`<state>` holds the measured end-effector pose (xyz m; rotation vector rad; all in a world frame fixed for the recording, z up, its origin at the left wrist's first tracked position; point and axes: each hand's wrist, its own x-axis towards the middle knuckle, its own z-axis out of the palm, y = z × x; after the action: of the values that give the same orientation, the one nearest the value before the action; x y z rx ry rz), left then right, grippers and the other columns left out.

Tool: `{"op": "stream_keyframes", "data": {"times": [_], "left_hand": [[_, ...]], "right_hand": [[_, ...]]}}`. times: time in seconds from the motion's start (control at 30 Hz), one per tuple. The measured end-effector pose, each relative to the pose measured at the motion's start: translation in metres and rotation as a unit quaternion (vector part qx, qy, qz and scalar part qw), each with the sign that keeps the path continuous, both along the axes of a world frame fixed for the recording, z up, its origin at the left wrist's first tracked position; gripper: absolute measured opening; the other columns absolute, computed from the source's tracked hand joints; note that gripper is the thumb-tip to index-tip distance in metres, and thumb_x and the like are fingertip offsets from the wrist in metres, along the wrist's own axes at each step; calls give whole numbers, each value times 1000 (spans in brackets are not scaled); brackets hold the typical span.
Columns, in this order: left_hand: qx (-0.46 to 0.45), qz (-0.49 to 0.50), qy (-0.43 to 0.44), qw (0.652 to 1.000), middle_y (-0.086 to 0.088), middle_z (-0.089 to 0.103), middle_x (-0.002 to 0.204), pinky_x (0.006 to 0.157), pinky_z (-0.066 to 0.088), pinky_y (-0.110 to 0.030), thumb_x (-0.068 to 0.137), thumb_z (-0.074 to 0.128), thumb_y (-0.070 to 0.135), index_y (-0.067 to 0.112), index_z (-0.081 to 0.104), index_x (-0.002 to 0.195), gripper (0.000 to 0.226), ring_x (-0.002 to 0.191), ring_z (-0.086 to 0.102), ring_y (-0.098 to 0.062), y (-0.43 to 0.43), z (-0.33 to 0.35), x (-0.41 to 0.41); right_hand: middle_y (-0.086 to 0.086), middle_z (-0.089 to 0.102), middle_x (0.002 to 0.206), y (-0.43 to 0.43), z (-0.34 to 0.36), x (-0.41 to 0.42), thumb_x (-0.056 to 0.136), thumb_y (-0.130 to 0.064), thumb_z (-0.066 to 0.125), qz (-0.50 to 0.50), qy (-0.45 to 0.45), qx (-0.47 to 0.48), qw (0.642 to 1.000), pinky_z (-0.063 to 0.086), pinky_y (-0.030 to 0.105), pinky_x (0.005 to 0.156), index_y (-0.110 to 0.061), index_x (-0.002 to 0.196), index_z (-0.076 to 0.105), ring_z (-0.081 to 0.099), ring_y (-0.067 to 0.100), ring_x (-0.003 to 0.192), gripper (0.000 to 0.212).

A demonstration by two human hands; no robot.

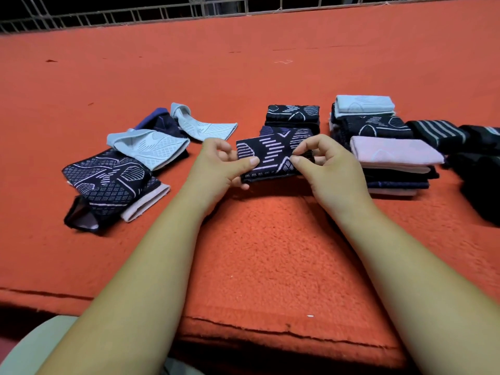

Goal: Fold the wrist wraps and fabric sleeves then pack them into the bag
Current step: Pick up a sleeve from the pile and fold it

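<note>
Fold in progress on a dark patterned sleeve (266, 158), held at centre frame just above the orange felt table (270, 253). Left hand (219, 163) closed on its nine o'clock edge, thumb on top, fingers curled beneath. Right hand (322, 163) pinching the three o'clock edge between thumb and forefinger, remaining fingers loosely bent. Unfolded pieces, pale blue and dark, heaped at nine o'clock (119, 169). Folded stacks at twelve o'clock (292, 117) and at two to three o'clock, topped by a pink piece (395, 151). No bag visible anywhere.

Judged as squaring up a doubled sleeve before stacking. To do well: match the two cuff edges exactly before pressing, since stretchy knit tends to creep. Keep both pinches level so the layers stay flat rather than twisted. Lower onto the felt and smooth from the fold outward to flatten trapped bulges. Set down on the nearest stack with edges aligned, gently, to avoid toppling the tall pile at three o'clock.
</note>
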<state>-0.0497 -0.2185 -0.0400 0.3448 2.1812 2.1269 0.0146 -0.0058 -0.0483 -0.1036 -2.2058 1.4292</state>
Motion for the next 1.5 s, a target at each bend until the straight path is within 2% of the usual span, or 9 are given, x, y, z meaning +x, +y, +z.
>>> {"op": "stream_keyframes", "data": {"times": [0.17, 0.33, 0.57, 0.8, 0.97, 1.13, 1.23, 1.4, 1.5], "left_hand": [[-50, 64, 99, 992, 6, 68, 87, 80, 57, -43, 89, 79, 19, 25, 58, 93, 22, 81, 64, -16, 4, -10, -9], [-68, 72, 111, 989, -2, 79, 107, 89, 57, -31, 97, 71, 10, 20, 74, 112, 19, 93, 73, -10, 11, -7, -5], [-159, 112, 181, 964, 10, 75, 119, 94, 51, -16, 99, 68, 14, 25, 77, 119, 24, 102, 71, 1, 33, 27, -30], [-223, 103, 155, 957, 3, 74, 124, 104, 49, -32, 101, 64, 15, 20, 74, 125, 27, 113, 68, -18, 57, 0, -58], [-218, 107, 162, 957, 1, 73, 130, 103, 43, -20, 103, 63, 16, 18, 76, 129, 29, 120, 63, -10, 55, -20, -63], [-201, 80, 136, 967, -2, 75, 125, 107, 51, -36, 102, 65, 22, 24, 74, 132, 32, 114, 70, -22, 51, -24, -65], [-199, 65, 131, 969, -1, 71, 130, 107, 51, -34, 103, 64, 21, 23, 72, 136, 34, 109, 68, -20, 50, -25, -65], [-241, 39, 120, 962, -6, 65, 143, 119, 41, -35, 105, 56, 19, 18, 68, 142, 39, 134, 60, -17, 56, -28, -72], [-255, 7, 85, 963, -5, 63, 145, 119, 43, -38, 96, 55, 30, 32, 59, 149, 53, 130, 61, -16, 48, -26, -74]], "right_hand": [[-4, 59, 115, -2, 0, 1, 90, -16, 70, -5, 19, 103, 995, 50, 27, 91, -33, 110, 70, 62, 14, 91, 26], [-3, 59, 121, -6, 1, -4, 94, -4, 63, -46, 22, 129, 990, 44, 27, 107, -24, 123, 71, 57, 9, 105, 37], [2, 68, 131, -7, 28, -31, 97, -5, 57, -119, -1, 99, 988, 36, 19, 104, -19, 128, 72, 60, 17, 123, 37], [13, 68, 136, -1, 1, -63, 100, -6, 52, -141, -62, 143, 978, 40, 33, 109, -14, 137, 70, 59, 31, 130, 41], [15, 64, 137, 6, -18, -65, 105, -15, 52, -117, -62, 151, 980, 37, 31, 112, -19, 142, 66, 58, 29, 131, 40], [11, 58, 143, 6, -17, -61, 101, -23, 58, -94, -83, 139, 982, 34, 28, 114, -25, 147, 60, 54, 23, 134, 47], [8, 49, 148, 4, -16, -58, 96, -23, 61, -78, -113, 135, 981, 34, 27, 113, -27, 151, 55, 53, 22, 133, 56], [8, 43, 152, -1, -15, -55, 92, -26, 63, -81, -146, 160, 973, 42, 37, 111, -30, 153, 49, 58, 30, 129, 63], [11, 38, 154, -6, -16, -47, 91, -27, 64, -80, -145, 188, 968, 45, 41, 111, -34, 158, 42, 59, 36, 127, 71]]}}
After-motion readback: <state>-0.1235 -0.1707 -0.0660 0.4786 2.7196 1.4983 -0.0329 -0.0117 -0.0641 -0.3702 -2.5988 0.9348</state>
